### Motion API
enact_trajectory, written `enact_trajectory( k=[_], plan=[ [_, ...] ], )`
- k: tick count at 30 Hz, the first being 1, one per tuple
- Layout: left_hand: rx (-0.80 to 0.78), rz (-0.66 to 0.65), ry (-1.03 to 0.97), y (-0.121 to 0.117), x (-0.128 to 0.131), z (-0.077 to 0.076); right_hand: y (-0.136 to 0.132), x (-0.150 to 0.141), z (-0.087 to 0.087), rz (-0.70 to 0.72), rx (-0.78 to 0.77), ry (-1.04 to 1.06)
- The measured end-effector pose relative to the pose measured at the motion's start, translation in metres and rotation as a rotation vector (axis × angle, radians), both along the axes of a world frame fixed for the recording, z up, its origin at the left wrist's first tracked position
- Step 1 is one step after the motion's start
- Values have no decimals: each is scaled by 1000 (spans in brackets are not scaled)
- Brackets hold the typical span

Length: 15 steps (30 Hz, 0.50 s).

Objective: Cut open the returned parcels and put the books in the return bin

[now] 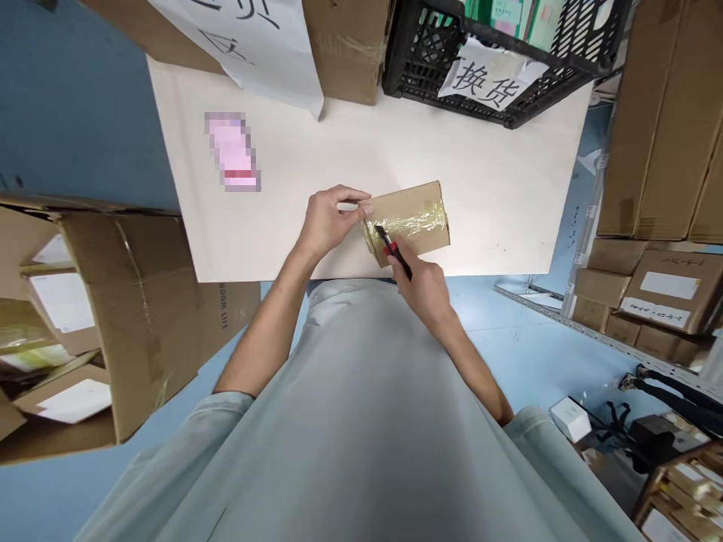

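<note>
A small cardboard box (402,202) lies slightly turned on the white table near its front edge. Shiny clear packing tape (421,221) runs along its top. At the box's left end, my left hand (328,220) grips the upper corner between thumb and fingers. My right hand (421,286) is closed around a black and red utility knife (400,258). The knife's tip is over the taped top, close to the left end; whether it cuts into the tape I cannot tell.
A black plastic crate (429,102) with a paper sign and a cardboard box (347,56) stand along the table's back. A blurred pink item (233,150) lies on the left. Beside the table, a large open carton (141,316) holds parcels. Shelved boxes (663,290) stand right.
</note>
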<state>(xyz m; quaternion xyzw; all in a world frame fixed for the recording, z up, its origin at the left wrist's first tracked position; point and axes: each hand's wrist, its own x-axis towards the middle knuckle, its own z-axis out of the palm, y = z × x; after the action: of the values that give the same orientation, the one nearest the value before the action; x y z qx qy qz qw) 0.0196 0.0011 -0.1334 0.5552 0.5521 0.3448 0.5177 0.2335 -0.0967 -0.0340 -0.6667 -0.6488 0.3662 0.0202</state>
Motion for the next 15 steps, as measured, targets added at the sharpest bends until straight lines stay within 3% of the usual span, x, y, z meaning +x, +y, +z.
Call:
enact_trajectory(
  k=[7,15],
  plan=[
    [-3,-28,-51,3,-4,-2,5,-33,-15,-47,-41,-130],
    [33,-15,-73,-1,0,-8,3,-46,-4,-33,-42,-225]
  ],
)
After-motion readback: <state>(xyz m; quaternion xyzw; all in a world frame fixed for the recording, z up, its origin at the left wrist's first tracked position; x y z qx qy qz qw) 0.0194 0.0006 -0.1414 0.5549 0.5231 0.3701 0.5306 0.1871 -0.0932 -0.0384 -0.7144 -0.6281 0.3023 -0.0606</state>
